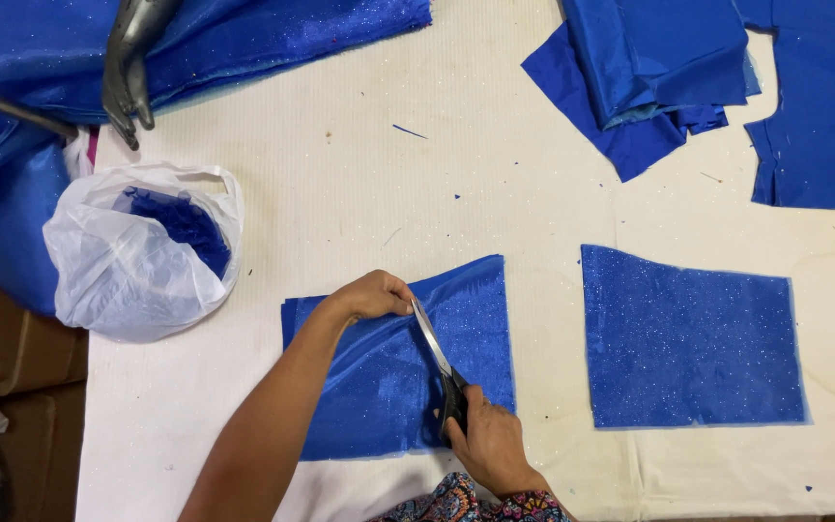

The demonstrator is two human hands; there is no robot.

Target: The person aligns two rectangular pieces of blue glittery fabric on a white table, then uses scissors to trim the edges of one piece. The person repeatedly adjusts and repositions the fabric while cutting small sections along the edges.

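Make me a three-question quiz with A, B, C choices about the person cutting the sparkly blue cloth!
1. Where is the white plastic bag?
A. left of the cloth being cut
B. right of it
C. on top of it

2. What colour is the cloth being cut?
A. red
B. blue
C. green

3. What is the right hand doing?
A. resting flat
B. holding the bag
C. gripping the scissors

Answers: 1 A, the bag sits at the table's left side. 2 B, the cloth is glittery blue. 3 C, the fingers wrap the black handles while the left hand presses the cloth.
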